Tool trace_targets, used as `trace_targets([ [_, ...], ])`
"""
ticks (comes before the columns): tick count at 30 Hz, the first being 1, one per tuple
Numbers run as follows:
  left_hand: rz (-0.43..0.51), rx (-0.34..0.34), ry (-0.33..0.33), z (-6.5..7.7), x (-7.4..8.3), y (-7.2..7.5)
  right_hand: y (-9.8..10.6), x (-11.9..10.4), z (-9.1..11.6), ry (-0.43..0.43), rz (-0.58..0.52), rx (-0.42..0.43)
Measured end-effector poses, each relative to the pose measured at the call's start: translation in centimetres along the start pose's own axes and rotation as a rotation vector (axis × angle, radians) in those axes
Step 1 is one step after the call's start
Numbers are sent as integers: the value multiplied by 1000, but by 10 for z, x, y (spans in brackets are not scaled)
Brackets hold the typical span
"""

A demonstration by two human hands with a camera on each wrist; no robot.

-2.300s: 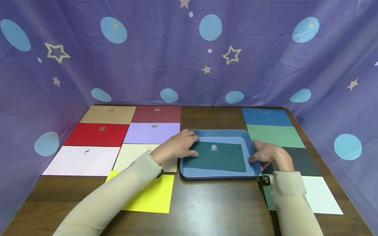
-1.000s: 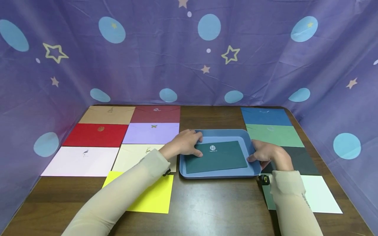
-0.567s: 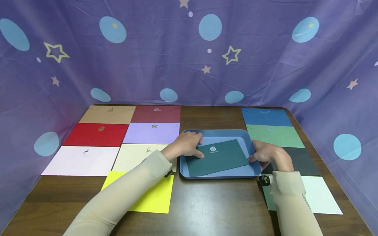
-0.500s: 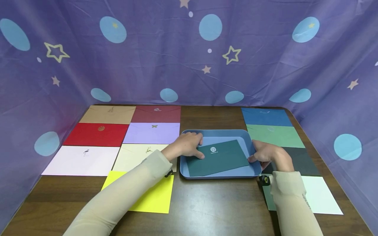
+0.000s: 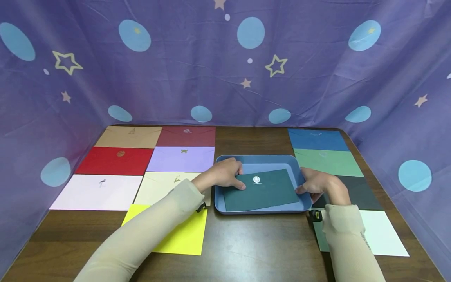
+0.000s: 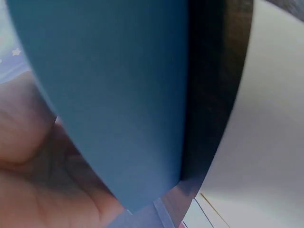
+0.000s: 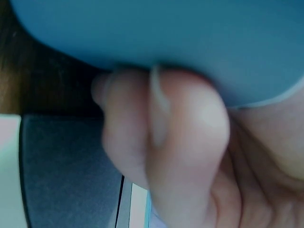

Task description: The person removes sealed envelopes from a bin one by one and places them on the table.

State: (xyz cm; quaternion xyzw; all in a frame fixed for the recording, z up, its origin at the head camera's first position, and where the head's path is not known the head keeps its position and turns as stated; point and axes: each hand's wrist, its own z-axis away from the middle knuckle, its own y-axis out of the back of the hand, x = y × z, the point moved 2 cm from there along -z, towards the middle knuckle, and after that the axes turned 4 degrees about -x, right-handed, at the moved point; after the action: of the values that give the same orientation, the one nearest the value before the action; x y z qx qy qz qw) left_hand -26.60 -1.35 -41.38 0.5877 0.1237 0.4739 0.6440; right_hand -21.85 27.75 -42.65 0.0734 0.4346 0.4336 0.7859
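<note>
A dark green envelope (image 5: 262, 192) with a round white emblem lies slightly turned inside a blue tray (image 5: 267, 159). At the tray's left end, my left hand (image 5: 223, 174) is inside the rim and holds the envelope's left side, its thumb on top. The fingertips and that corner of the envelope are hidden under the hand. In the left wrist view the tray's outer wall (image 6: 118, 95) blocks much of the hand. My right hand (image 5: 318, 182) grips the tray's right rim, thumb inside and curled fingers (image 7: 190, 118) against the outer wall.
Left of the tray lie tan, maroon, red (image 5: 114, 162), lilac (image 5: 179, 160), white, cream and yellow (image 5: 183, 235) envelopes. Blue (image 5: 318, 140), light green (image 5: 327, 162), dark and pale (image 5: 380, 233) ones lie to the right. A purple curtain (image 5: 197, 78) hangs behind the table.
The envelope has turned within the tray, its right end first rising and now swinging back down a little. My left hand has shifted slightly right; the right hand and tray stay put.
</note>
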Motion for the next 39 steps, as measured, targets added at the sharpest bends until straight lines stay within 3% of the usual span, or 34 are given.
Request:
trace_targets([
  [8, 163, -13, -64, 3, -1, 6, 1, 2, 1, 28, 12, -21],
  [26, 386, -36, -36, 30, -6, 7, 2, 2, -1, 13, -2, -15],
  [33, 542, -48, -33, 39, -12, 4, 1, 2, -2, 1, -2, -15],
  [39, 578, -48, -28, 46, -12, 3, 1, 3, -3, -3, -16, -20],
])
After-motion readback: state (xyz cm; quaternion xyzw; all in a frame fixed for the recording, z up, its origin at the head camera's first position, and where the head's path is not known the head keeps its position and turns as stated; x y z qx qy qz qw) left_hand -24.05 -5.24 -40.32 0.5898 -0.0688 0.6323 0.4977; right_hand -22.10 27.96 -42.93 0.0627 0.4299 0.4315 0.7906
